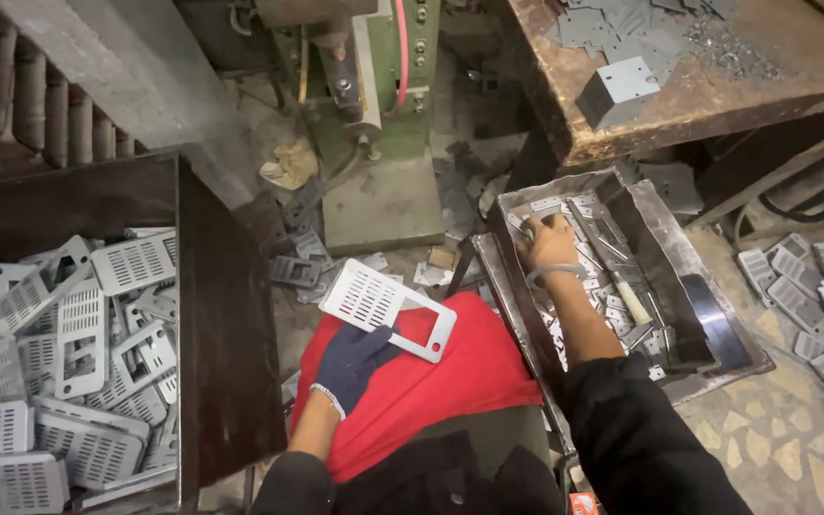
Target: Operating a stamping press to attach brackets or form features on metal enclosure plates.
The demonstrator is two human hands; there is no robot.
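My left hand (353, 364), in a dark knitted glove, grips a white perforated metal plate (388, 309) with a rectangular cut-out, held over a red cloth (469, 372) on my lap. My bare right hand (549, 241), with a bangle on the wrist, reaches into a metal tray (708, 277) at the right and rests on small flat metal pieces (612, 305) lying there. Whether its fingers have closed on a piece is hidden.
A dark bin (226, 334) at the left holds several white perforated plates. A green machine base (379, 143) stands ahead. A worn wooden bench (717, 86) at the upper right carries grey metal parts. More plates (817, 296) lie on the floor at the right.
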